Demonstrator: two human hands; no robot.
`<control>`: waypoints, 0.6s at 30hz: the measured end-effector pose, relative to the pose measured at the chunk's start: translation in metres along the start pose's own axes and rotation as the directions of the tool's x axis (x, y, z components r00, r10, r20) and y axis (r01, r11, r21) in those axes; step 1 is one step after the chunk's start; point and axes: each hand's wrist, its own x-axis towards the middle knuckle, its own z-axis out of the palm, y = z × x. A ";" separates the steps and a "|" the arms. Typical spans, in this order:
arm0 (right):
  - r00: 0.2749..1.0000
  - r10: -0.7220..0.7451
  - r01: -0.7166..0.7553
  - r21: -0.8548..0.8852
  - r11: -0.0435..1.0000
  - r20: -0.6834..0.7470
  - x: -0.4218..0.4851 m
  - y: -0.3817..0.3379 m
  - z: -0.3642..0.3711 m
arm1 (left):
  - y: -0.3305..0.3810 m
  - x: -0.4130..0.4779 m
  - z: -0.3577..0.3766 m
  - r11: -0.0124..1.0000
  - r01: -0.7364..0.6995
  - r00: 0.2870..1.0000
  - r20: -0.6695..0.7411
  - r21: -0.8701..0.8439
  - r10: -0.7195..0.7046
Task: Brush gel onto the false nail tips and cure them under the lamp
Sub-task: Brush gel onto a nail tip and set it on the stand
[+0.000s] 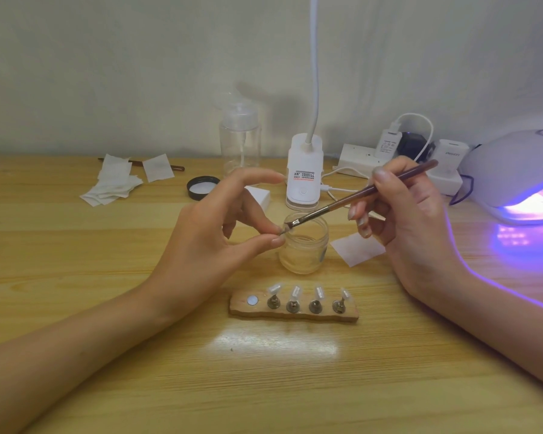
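The left grip (207, 236) pinched a nail tip (280, 234) close to the gel jar (306, 250) while the right grip (411, 220) held the brush (358, 195) against it.

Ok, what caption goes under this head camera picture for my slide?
Left hand pinches a nail tip by the gel jar; right hand holds the brush against it, lamp glowing nearby.

Brown-handled brush (358, 195), slanted in the right hand (414, 227), bristles meeting what appears to be a false nail tip (281, 232) pinched in the left hand (207, 233) above the open clear gel jar (304, 249). Four translucent tips (295, 291) stand upright on a wooden holder (295, 316) in front. White curing lamp (514, 170), right, glows violet.
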 end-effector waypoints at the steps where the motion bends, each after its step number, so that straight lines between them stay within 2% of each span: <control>1: 1.000 0.001 -0.001 -0.017 1.000 -0.006 0.000 0.000 -0.001 | 0.000 0.000 0.000 1.000 0.003 1.000 0.000 -0.002 -0.003; 5: 0.999 0.002 -0.005 -0.074 0.997 -0.038 0.000 0.002 -0.004 | 0.001 0.000 0.000 1.000 0.007 1.000 -0.002 -0.010 -0.007; 11: 0.999 -0.041 0.042 0.047 0.998 -0.026 0.000 0.000 -0.001 | 0.002 0.000 0.000 1.000 0.010 1.000 0.008 -0.013 -0.010; 18: 0.999 -0.039 0.038 -0.011 0.999 -0.016 -0.002 0.000 -0.001 | 0.002 0.000 0.000 1.000 0.020 1.000 0.010 -0.023 -0.020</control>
